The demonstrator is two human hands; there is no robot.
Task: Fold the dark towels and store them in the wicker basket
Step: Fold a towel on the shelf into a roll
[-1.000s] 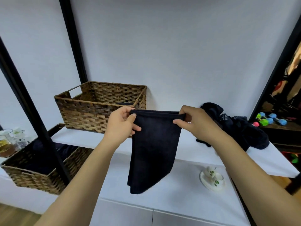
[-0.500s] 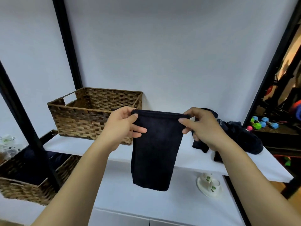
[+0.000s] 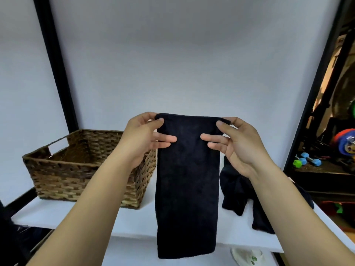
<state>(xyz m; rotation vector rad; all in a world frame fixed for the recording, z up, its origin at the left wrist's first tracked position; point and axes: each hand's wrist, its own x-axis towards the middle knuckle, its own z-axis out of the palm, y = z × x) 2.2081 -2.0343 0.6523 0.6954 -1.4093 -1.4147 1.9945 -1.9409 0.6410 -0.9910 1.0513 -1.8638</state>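
In the head view, a dark towel (image 3: 187,187) hangs lengthwise in front of a white shelf (image 3: 80,214), held up by its top corners. The left hand (image 3: 143,139) pinches the top left corner between thumb and forefinger, its other fingers (image 3: 166,139) lying straight on the cloth. The right hand (image 3: 237,144) pinches the top right corner likewise. Left of the towel, a wicker basket (image 3: 76,169) stands on the shelf. Right of the towel, a heap of dark towels (image 3: 238,191) lies on the shelf.
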